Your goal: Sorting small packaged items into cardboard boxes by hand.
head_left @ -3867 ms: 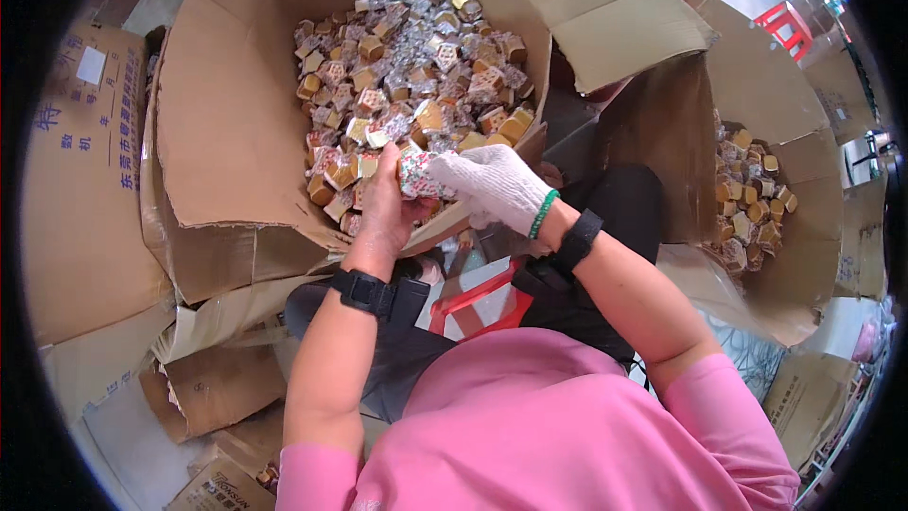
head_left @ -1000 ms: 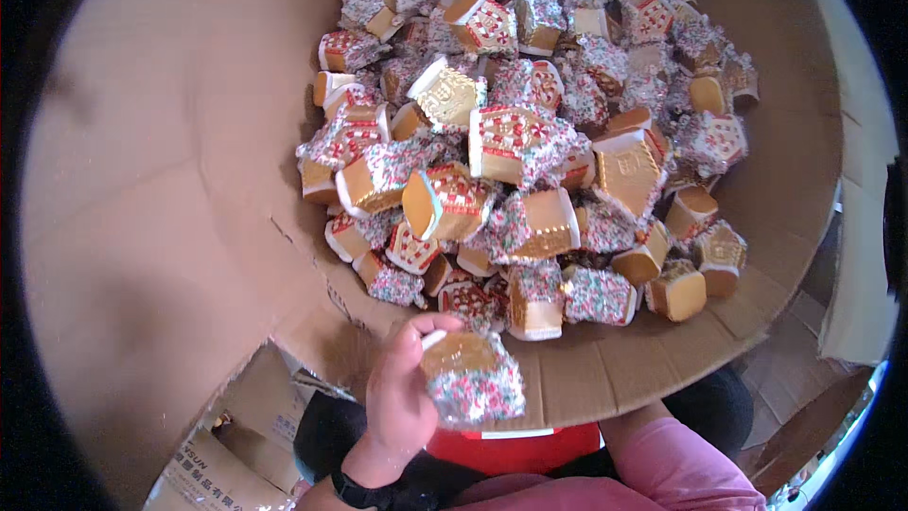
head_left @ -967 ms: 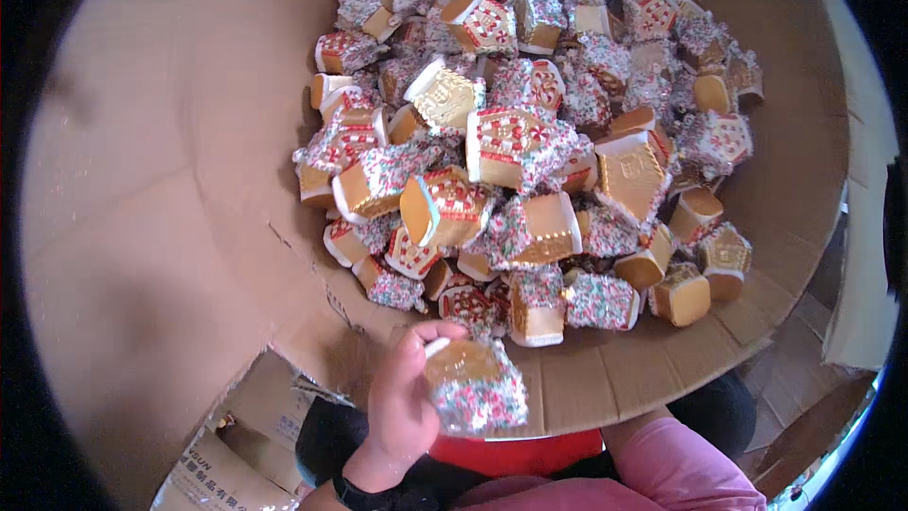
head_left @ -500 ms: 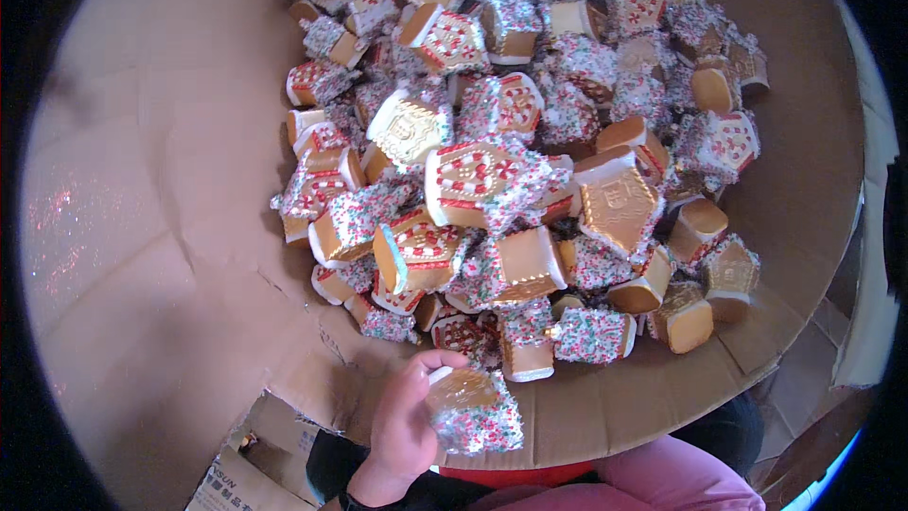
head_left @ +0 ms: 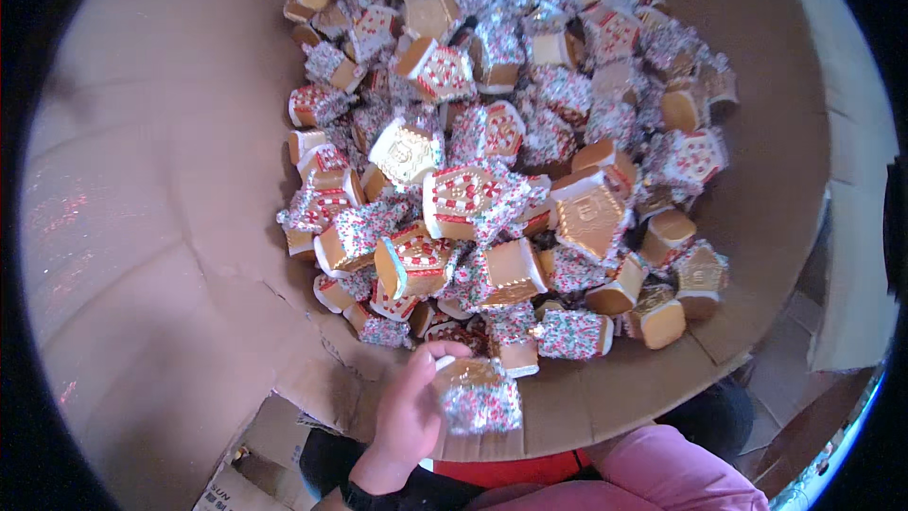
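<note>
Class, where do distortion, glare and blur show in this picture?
Head view: the carton looks bowed by the fisheye; red specks glint on its left wall; pale glare washes over the far houses; the held house in the left hand looks slightly blurred.

Dark printing (head_left: 220, 494), Latin capitals with Chinese characters, stands on the cardboard box (head_left: 263, 490) low to the left of the left hand (head_left: 407, 412). Part of it is cropped.
</note>
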Demonstrator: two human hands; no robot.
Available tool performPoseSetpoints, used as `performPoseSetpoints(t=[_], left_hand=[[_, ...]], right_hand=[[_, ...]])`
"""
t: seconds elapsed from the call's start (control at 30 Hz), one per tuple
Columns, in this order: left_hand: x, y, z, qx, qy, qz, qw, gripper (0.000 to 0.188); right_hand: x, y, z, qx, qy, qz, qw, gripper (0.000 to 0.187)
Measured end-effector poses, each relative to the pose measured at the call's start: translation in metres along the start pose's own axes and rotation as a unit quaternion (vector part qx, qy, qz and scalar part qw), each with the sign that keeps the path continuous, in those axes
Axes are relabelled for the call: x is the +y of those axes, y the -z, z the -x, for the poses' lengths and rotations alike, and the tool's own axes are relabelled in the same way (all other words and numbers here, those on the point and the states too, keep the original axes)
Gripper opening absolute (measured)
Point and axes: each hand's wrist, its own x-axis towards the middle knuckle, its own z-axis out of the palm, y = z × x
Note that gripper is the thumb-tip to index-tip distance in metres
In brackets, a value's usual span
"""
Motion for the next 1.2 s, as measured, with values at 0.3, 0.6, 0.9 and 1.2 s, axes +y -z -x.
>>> performPoseSetpoints(t=[0.3,0.6,0.9,1.2], left_hand=[[0.002,-0.005,-0.018,-0.006,-0.024,0.005,1.0,0.035],[-0.01,0.025,-0.012,-0.06,-0.062,0.098,0.991,0.039],[-0.016,0.052,0.09,-0.151,-0.145,0.169,0.963,0.029],[-0.063,0.002,0.141,-0.296,-0.106,-0.104,0.944,0.047]], right_hand=[[-0.034,0.024,0.077,0.022,-0.008,0.02,1.0,0.049],[-0.084,0.017,0.165,0.05,-0.059,0.031,0.997,0.048],[-0.164,0.014,0.281,0.155,0.276,-0.503,0.804,0.042],[-0.224,-0.007,0.296,0.309,0.377,-0.462,0.741,0.03]])
